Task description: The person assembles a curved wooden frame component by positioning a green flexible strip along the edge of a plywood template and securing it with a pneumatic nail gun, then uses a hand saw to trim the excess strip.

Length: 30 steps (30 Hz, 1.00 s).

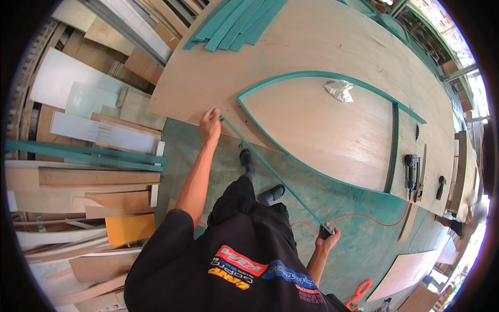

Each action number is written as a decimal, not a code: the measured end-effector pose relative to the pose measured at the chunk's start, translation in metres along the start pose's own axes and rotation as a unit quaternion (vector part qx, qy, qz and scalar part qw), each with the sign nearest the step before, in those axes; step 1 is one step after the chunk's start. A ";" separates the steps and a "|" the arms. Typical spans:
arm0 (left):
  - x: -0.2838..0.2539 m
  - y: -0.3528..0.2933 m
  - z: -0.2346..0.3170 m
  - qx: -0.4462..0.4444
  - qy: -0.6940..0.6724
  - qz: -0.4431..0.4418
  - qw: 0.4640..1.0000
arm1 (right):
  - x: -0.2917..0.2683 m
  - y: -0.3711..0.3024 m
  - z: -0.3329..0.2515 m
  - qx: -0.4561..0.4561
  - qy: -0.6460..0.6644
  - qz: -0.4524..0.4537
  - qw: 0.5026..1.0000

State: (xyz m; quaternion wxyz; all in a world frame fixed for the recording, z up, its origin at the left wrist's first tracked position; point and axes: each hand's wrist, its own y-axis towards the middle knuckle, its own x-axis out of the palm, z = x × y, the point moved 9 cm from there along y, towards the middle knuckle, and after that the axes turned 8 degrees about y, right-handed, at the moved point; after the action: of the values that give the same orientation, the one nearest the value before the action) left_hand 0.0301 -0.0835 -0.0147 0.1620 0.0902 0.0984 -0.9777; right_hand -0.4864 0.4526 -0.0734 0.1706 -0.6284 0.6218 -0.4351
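Observation:
A long, thin teal wooden strip (pixel 278 174) runs slantwise in front of me, gripped near both ends. My left hand (pixel 210 125) is closed round its far end, beside the edge of the pale plywood tabletop (pixel 192 91). Lower and to the right, my right hand (pixel 326 240) has its fingers wrapped about the near end, out over the green floor. On the plywood, other teal strips form a pointed, boat-shaped frame (pixel 306 74), with a straight teal crosspiece (pixel 393 151) toward its right end. Crumpled white sheeting (pixel 340 91) lies inside the frame.
Several teal strips (pixel 234 23) are piled at the table's far left. A nail gun (pixel 411 171) on a red hose (pixel 374 222), a handsaw (pixel 423 174) and a black tool (pixel 441 187) lie at right. Stacked boards (pixel 104 177) crowd the left side.

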 end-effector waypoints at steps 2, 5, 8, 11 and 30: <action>0.034 0.018 0.018 0.003 0.028 -0.003 1.000 | 0.004 0.008 0.009 0.004 0.014 -0.003 1.000; 0.032 0.024 -0.002 0.003 0.088 -0.004 0.996 | -0.016 -0.009 0.024 0.000 -0.008 -0.023 1.000; 0.040 0.042 -0.010 -0.008 0.053 -0.037 0.998 | -0.009 -0.004 0.029 0.006 -0.013 -0.030 0.999; 0.055 0.034 -0.009 -0.028 0.000 -0.073 0.997 | -0.014 -0.012 0.025 -0.018 -0.025 -0.036 0.999; 0.067 0.042 0.002 0.051 0.036 -0.115 0.991 | -0.031 -0.009 0.035 -0.001 -0.015 -0.031 0.999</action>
State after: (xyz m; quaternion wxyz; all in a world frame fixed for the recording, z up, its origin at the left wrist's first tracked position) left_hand -0.0184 -0.1431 -0.0335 0.0398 0.1217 0.0639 -0.9897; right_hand -0.4497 0.4718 -0.0970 0.1657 -0.6538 0.6000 -0.4303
